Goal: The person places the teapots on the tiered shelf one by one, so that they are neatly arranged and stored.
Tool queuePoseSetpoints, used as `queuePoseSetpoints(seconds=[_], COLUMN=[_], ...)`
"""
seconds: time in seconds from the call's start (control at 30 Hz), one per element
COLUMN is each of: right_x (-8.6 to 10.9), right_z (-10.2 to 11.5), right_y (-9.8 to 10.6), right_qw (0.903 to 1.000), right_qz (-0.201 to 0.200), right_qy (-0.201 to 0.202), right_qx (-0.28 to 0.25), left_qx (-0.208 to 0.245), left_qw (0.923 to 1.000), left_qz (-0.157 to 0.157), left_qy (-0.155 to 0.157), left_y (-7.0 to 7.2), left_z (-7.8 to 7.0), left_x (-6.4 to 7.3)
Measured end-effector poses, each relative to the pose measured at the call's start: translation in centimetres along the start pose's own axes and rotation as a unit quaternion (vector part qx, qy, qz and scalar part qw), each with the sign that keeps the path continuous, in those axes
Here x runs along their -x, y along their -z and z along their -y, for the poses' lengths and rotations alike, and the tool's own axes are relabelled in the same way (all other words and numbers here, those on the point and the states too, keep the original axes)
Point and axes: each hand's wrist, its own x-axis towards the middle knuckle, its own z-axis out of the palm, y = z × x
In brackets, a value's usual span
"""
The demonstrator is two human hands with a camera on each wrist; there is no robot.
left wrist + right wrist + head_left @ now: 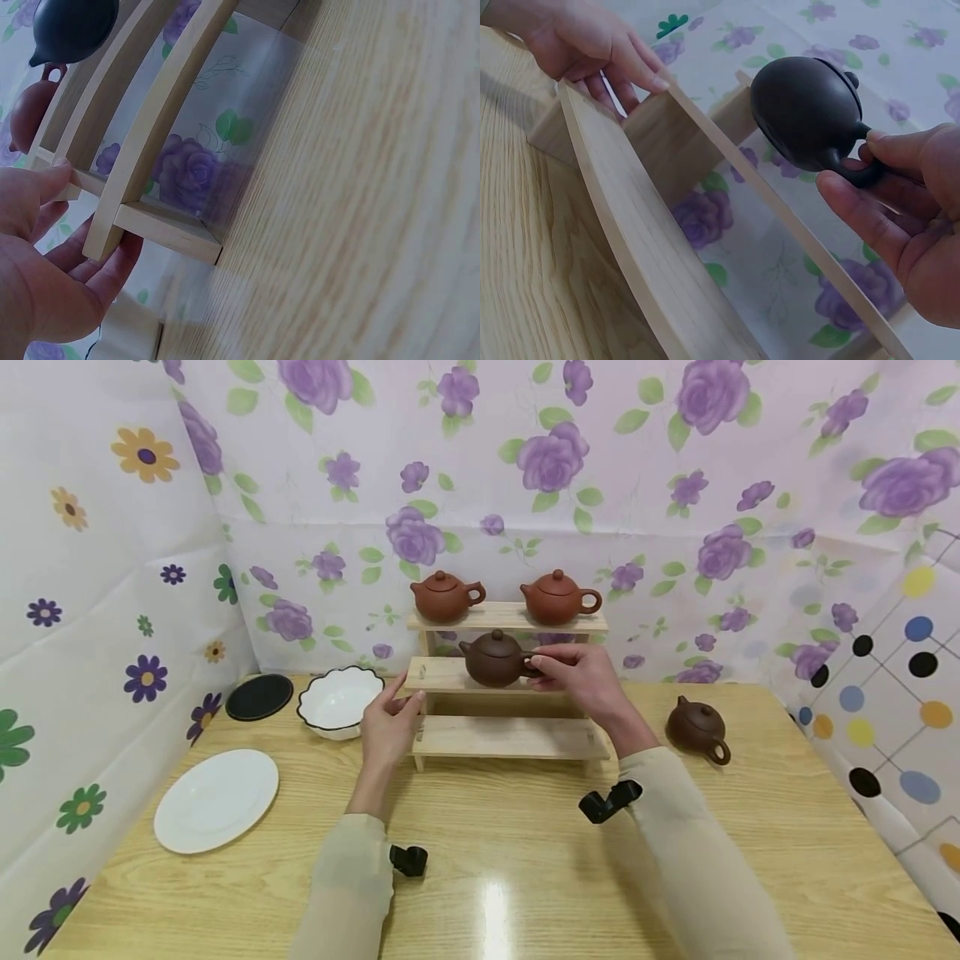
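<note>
My right hand (577,681) pinches the handle of a dark brown teapot (495,662). The teapot is upright over the middle tier of a three-step wooden display stand (510,737), its spout to the left. In the right wrist view the dark teapot (802,112) shows close by the edge of that tier. My left hand (390,722) holds the stand's left end, thumb on the middle board and fingers around its side. On the top tier are two reddish-brown teapots, one on the left (442,598) and one on the right (558,597).
Another dark brown teapot (696,728) rests on the table at the right of the stand. To the left are a white scalloped bowl (341,700) with a dark rim, a black round disc (259,697) and a white plate (217,800). Flowered cloth (480,543) hangs behind.
</note>
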Motion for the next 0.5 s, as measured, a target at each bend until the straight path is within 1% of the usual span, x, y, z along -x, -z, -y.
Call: queuePoseSetpoints(seconds=[0.27, 0.5], right_x=[-1.3, -2.2], right_z=[-0.1, -0.2], right_y=[-1.5, -2.4], right_qw=[0.9998, 0.9995], right_qz=[0.010, 0.019], right_qy=[-0.001, -0.004], right_qx=[-0.015, -0.026], left_qx=[0.006, 0.004], left_qw=[0.9999, 1.0000], left_qz=[0.011, 0.002], left_qy=[0.004, 0.002], left_y=[0.1, 0.3], left_z=[0.1, 0.0], left_x=[-0.1, -0.1])
